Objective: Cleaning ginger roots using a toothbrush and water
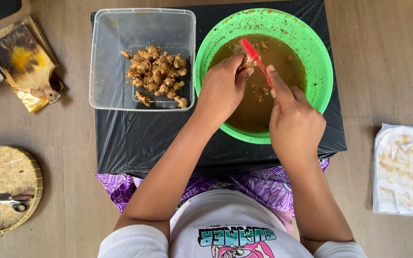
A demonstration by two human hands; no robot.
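Wooden floor runs under everything you see, and on it stands your low bench, wrapped in black plastic. On its right half sits the green bowl, filled with muddy brown water in which a few ginger bits float. Left of it, just beside the rim, is the clear tub, with a heap of ginger piled in its lower right part.

Over the bowl, your left hand is closed around a ginger piece, which it holds just above the water. Your right hand has its grip clenched on the red brush, whose bristle head touches that piece.

Well apart on the floor lie a white bag at your right, a woven tray carrying scissors at your left, and a stained board beyond that.
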